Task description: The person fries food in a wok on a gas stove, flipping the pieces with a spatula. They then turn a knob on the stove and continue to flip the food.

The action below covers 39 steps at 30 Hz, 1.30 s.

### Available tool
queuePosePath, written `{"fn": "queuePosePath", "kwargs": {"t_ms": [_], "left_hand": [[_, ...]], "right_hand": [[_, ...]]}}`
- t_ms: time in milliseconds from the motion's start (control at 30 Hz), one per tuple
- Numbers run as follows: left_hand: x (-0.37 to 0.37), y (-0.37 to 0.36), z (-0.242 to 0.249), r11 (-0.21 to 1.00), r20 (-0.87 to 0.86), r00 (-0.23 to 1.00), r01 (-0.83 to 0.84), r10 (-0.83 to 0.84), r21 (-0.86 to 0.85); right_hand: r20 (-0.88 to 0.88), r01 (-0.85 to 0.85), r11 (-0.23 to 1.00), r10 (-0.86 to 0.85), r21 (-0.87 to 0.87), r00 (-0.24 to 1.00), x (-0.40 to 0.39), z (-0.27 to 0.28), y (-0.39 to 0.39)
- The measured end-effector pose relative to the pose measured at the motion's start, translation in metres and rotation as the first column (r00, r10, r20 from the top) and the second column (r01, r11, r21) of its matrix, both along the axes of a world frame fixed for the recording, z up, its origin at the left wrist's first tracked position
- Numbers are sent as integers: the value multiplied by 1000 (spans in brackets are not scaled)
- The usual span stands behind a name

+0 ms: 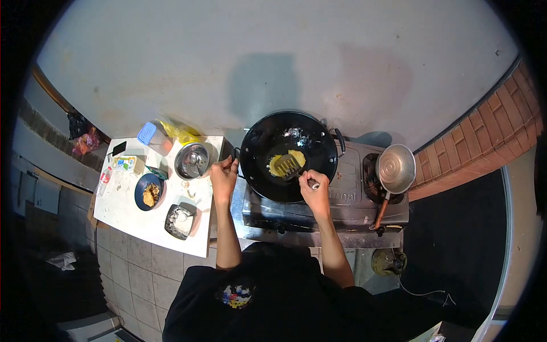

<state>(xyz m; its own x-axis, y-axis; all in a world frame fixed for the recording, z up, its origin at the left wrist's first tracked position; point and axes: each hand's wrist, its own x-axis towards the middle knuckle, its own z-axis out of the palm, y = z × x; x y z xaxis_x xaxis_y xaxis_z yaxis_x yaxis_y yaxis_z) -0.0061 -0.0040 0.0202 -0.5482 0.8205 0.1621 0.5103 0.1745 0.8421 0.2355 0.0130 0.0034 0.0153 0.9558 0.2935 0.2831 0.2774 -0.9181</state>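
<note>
A large black wok (265, 134) stands on the stove, with yellow food (297, 156) in oil inside it. My right hand (314, 188) is closed round the handle of a slotted spatula (286, 166), whose blade lies over the food. At the wok's left side, my left hand (223, 175) is raised beside the wok's left handle, its fingers bent; whether they grip that handle is too small to tell. Left of this hand, a metal bowl (192, 161) sits on the white table (137, 219).
The table also bears a blue bowl of fried food (150, 192), a dark dish of white powder (179, 222), a blue-lidded container (154, 137) and a yellow bag (181, 132). A metal saucepan (395, 169) rests on the right burner. A gas cylinder (388, 262) stands below.
</note>
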Motion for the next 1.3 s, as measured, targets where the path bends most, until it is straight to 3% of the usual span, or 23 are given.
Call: {"fn": "queuePosePath", "kwargs": {"t_ms": [267,367,467,533,567,600,733,800,1300], "left_hand": [[-7,2,-30,999,37,999,38,-39,26],[-4,2,-14,997,-2,998,55,-55,-54],[-1,2,-18,995,-117,993,21,-32,-96],[1,4,-26,999,-81,996,-32,34,34],[0,3,-30,999,-42,999,-32,31,-19],[3,3,-32,997,3,999,-49,49,56],[5,0,-28,996,-62,994,-87,86,-1],[9,-1,-25,994,-70,992,-107,107,-1],[6,-1,-33,985,-226,967,-88,120,148]], "right_hand": [[9,-51,998,51,-23,999,4,1,4],[42,-54,998,54,11,998,7,-10,13],[-32,-51,999,51,-9,998,8,-14,13],[-68,-86,996,88,40,994,7,-3,7],[-55,-87,996,88,13,995,8,-3,6],[-53,-87,996,87,4,995,10,-3,6],[17,-105,994,105,-35,994,12,5,10],[5,-128,991,128,29,992,13,6,14],[46,-215,975,213,60,976,20,4,20]]}}
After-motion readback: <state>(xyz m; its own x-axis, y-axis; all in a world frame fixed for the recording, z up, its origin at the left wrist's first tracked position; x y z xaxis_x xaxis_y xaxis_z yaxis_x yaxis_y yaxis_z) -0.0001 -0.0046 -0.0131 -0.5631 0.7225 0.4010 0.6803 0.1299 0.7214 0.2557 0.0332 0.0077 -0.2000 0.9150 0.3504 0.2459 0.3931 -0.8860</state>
